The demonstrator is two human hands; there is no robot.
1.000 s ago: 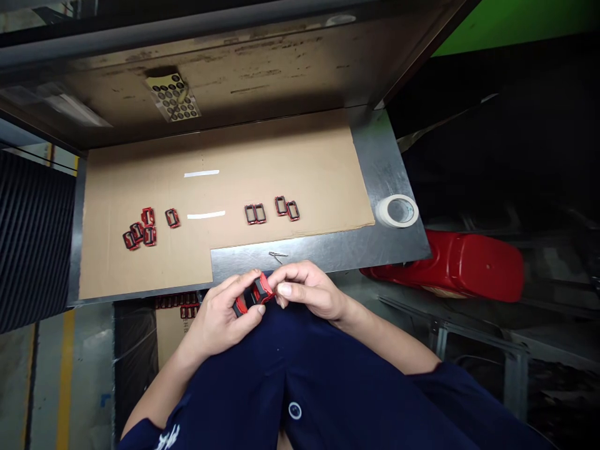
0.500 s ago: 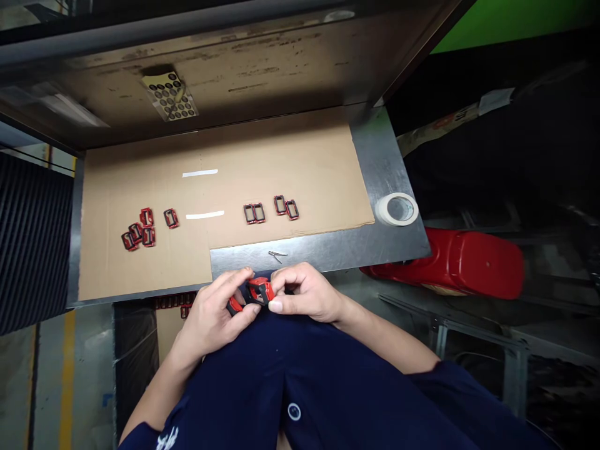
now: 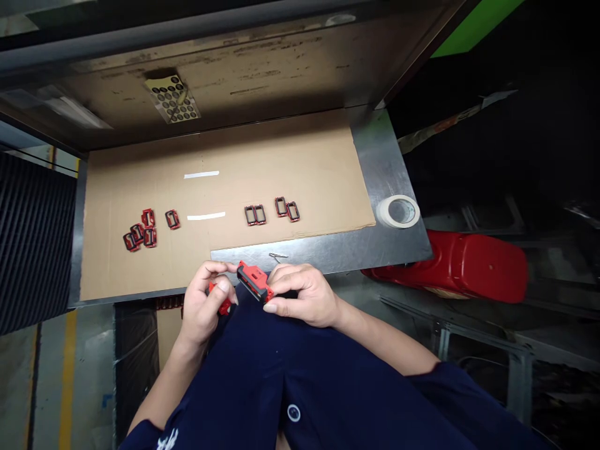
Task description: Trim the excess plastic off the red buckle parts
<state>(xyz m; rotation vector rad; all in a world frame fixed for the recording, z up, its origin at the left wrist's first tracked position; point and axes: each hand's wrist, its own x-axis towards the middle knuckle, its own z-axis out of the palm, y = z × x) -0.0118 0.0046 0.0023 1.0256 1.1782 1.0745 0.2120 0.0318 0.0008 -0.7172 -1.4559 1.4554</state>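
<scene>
Close to my body, my right hand (image 3: 300, 294) pinches one end of a red-and-black rectangular frame (image 3: 254, 282), which is tilted with its dark edge toward me. My left hand (image 3: 209, 300) is closed around a second red piece (image 3: 224, 305), mostly hidden by the thumb and fingers. Its raised index fingertip is at or near the far left end of the frame; I cannot tell if they touch. Beyond my hands, a small thin metal tool (image 3: 278, 255) lies on the bench's metal edge.
A cardboard sheet (image 3: 319, 162) covers most of the metal bench (image 3: 394, 162). Several similar frames (image 3: 149, 237) cluster at left, others (image 3: 255, 214) near the middle. A masking tape roll (image 3: 383, 212) lies at right, a sticker sheet (image 3: 174, 100) at the back. A red stool (image 3: 492, 265) stands beyond.
My left hand has moved left, away from the frame, taking the other red piece with it. In my right hand the frame has turned to show its broad red side.
</scene>
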